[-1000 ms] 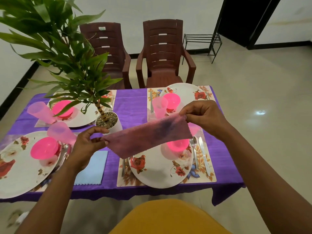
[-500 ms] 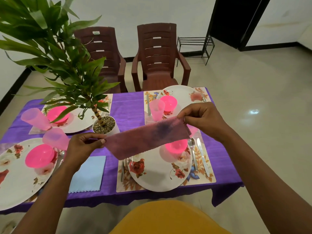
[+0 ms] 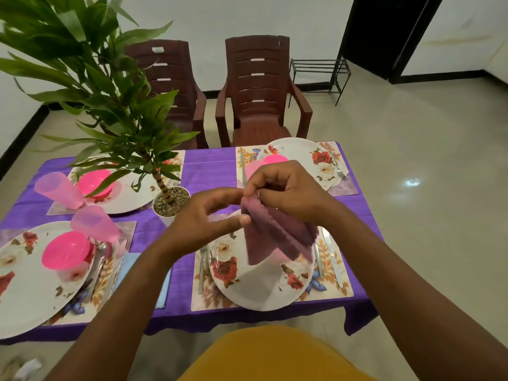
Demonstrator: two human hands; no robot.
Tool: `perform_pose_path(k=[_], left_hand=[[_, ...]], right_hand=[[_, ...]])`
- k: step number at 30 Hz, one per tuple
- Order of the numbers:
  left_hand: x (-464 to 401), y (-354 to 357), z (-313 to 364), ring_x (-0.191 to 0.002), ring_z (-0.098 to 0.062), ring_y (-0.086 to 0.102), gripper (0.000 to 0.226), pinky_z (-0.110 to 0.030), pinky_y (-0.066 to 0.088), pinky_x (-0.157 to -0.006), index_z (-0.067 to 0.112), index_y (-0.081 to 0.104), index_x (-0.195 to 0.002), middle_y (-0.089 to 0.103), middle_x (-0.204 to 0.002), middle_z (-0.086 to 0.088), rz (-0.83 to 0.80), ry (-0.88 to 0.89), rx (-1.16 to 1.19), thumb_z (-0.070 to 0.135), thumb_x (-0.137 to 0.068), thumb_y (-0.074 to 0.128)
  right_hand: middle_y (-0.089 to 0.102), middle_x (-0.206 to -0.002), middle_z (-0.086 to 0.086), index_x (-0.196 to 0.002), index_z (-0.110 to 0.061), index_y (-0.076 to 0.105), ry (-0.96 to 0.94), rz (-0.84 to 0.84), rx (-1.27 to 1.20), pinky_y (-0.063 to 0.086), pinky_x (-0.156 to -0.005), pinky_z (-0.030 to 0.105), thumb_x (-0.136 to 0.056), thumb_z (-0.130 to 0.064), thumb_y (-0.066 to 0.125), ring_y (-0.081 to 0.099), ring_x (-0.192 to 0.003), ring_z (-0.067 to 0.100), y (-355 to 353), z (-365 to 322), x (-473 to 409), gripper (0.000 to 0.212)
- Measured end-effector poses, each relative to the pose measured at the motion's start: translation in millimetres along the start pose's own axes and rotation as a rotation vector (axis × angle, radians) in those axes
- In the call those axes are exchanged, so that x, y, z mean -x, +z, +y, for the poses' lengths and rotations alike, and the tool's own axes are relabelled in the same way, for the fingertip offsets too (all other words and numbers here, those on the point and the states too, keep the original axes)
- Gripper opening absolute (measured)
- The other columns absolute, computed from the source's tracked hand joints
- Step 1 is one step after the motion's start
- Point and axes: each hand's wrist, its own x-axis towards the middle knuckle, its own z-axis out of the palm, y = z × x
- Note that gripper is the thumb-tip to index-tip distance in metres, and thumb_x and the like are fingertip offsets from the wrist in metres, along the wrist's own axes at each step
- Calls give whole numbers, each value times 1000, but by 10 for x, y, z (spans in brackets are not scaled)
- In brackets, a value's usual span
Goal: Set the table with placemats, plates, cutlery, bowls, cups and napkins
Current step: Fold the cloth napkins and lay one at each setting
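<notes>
From the head camera, both hands meet above the near-right place setting. The right hand [image 3: 286, 192] pinches the top of a mauve napkin [image 3: 275, 237] between thumb and curled fingers, and the cloth hangs folded in two flaps over the near-right plate [image 3: 261, 284]. The left hand [image 3: 203, 218] is just beside it, its forefinger reaching to the napkin's top corner and its thumb touching the cloth's left edge; whether it truly grips the cloth I cannot tell.

The tabletop [image 3: 209, 171] wears a purple cloth. The near-right plate, white with red roses, lies on a floral placemat [image 3: 330, 290] at the near edge, with a fork [image 3: 203, 270] to its left and a knife [image 3: 332, 259] to its right. At the far right corner a second plate [image 3: 310, 158] sits on its mat, with a pink bowl [image 3: 275, 159] on it, partly hidden behind the right hand.

At the near left corner a third plate [image 3: 27, 287] carries a pink bowl [image 3: 67, 253], with a pale pink cup [image 3: 94, 224] just beyond it and a light blue napkin [image 3: 165, 287] lying flat to its right, mostly covered by the left forearm. Toward the far left edge a fourth plate [image 3: 129, 196] holds another pink bowl [image 3: 96, 181], with a pink cup [image 3: 57, 189] beside it.

A potted plant [image 3: 170, 199] stands mid-tabletop, its leaves spreading over the left half. Two brown plastic chairs [image 3: 261, 89] stand beyond the far edge.
</notes>
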Motion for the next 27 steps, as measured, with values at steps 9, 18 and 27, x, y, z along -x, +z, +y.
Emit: perform_pose_path(k=[9,18,27], left_hand=[[-84,175,34,-76,-37,72,27,-57,59,-68,21,81,-94,77,-81,-9,297,77,67,46,-84,81],[-71,95,49,-73,-12,67,4,-21,54,-63,35,74,-88,73,-82,7,499,112,-34,34,-91,74],[47,-44,-46,-87,-5,72,15,-13,54,-73,46,79,-86,77,-87,16,507,43,63,32,-87,74]], right_hand=[[75,-99,9,-116,-10,60,77,81,-161,62,-76,41,-93,0,71,73,-87,29,4,-8,19,27],[69,-85,-3,-95,-12,71,124,50,-77,58,-72,26,-92,-27,76,67,-81,14,188,232,287,16],[75,-88,-13,-98,-25,78,138,144,13,61,-77,25,-91,-17,78,72,-88,11,172,361,313,10]])
